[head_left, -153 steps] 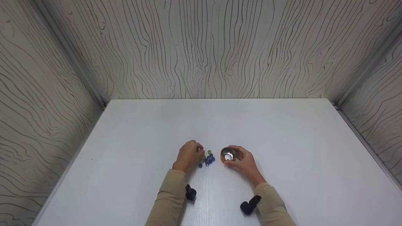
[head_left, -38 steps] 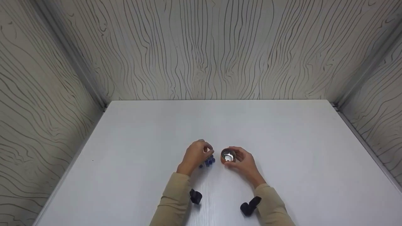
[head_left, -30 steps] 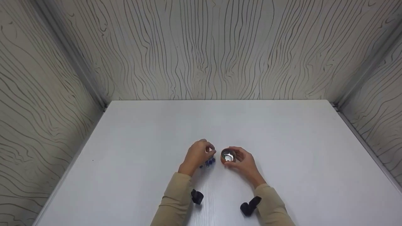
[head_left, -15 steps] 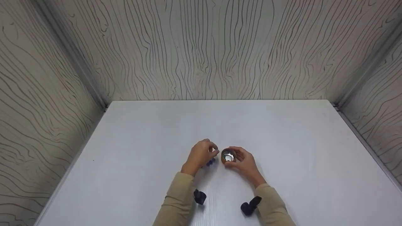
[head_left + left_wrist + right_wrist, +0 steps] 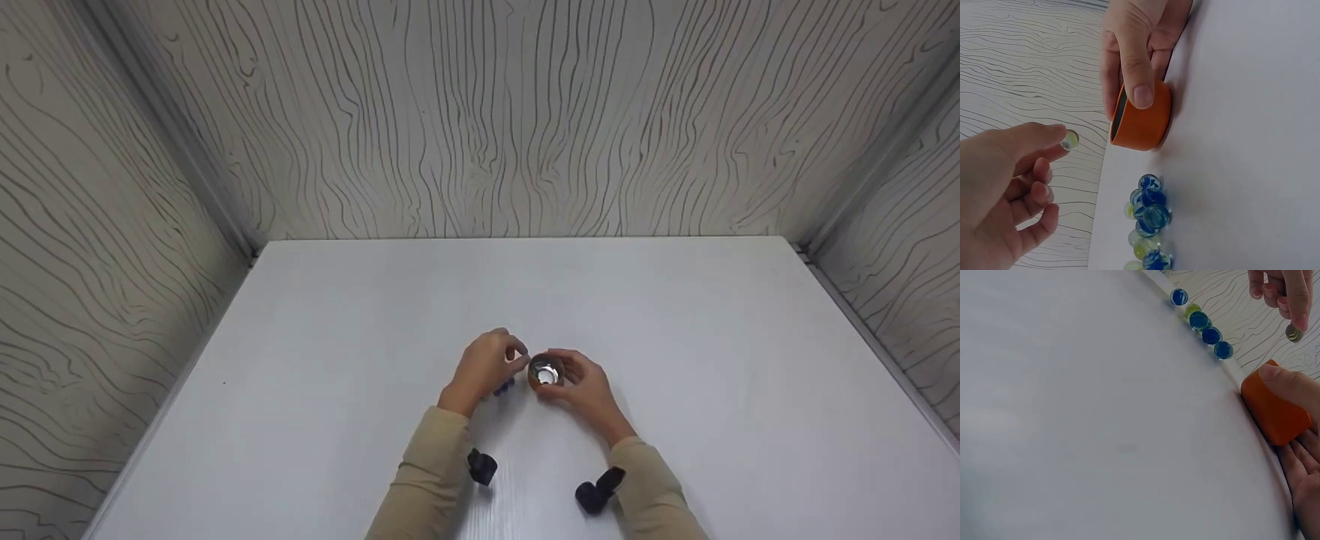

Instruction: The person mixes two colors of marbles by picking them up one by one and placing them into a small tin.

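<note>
Between thumb and index finger, my left hand pinches a clear marble with a yellow-green swirl. It is raised above the table, just left of the mouth of a small orange cup. That cup stands upright on the table, with a shiny metallic inside. My right hand grips it from the right, thumb on the near side. In the left wrist view, a cluster of blue marbles and yellow-green marbles lies beside the cup. My left hand partly hides them in the head view.
The white table reaches back to a wall with a wood-grain pattern, and similar walls stand at both sides. A black wrist camera sits on the left sleeve and another wrist camera on the right sleeve.
My left hand has left the marble pile and moved right to the cup's rim, carrying the yellow-green marble. My right hand and the cup have stayed nearly still.
</note>
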Action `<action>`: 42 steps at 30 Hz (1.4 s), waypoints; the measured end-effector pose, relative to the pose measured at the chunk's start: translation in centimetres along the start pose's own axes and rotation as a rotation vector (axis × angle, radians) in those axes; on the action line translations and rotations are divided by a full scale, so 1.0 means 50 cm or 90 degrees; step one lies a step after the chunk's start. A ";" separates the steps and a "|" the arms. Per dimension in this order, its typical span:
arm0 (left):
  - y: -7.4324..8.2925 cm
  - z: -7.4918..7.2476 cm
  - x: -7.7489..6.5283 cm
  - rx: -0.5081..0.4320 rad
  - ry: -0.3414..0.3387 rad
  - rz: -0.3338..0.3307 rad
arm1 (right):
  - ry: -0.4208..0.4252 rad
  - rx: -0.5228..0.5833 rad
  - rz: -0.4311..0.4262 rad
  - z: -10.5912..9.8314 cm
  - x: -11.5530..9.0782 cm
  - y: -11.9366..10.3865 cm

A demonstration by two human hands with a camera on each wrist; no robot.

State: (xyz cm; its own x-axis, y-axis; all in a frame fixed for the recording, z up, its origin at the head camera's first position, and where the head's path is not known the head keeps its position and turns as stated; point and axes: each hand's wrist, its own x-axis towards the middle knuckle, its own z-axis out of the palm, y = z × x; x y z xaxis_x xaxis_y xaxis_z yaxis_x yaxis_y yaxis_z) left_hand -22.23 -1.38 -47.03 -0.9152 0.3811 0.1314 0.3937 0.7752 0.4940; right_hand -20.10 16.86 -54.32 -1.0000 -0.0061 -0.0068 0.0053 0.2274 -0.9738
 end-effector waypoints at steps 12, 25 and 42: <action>0.011 0.008 0.005 -0.002 -0.010 0.016 | -0.007 -0.001 0.005 -0.001 0.001 0.001; 0.018 0.024 0.009 0.015 -0.034 0.010 | -0.002 0.000 0.004 -0.001 -0.001 0.001; 0.015 0.041 0.009 0.009 -0.030 0.027 | -0.010 0.016 -0.002 -0.002 -0.003 0.001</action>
State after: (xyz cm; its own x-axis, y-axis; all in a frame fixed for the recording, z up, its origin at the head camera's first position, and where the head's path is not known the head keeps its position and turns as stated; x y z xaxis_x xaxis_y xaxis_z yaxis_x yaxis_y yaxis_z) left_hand -22.19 0.38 -48.35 -0.8922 0.4377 0.1110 0.4342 0.7640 0.4772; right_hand -19.96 16.95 -54.33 -0.9997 -0.0223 -0.0071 0.0025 0.2025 -0.9793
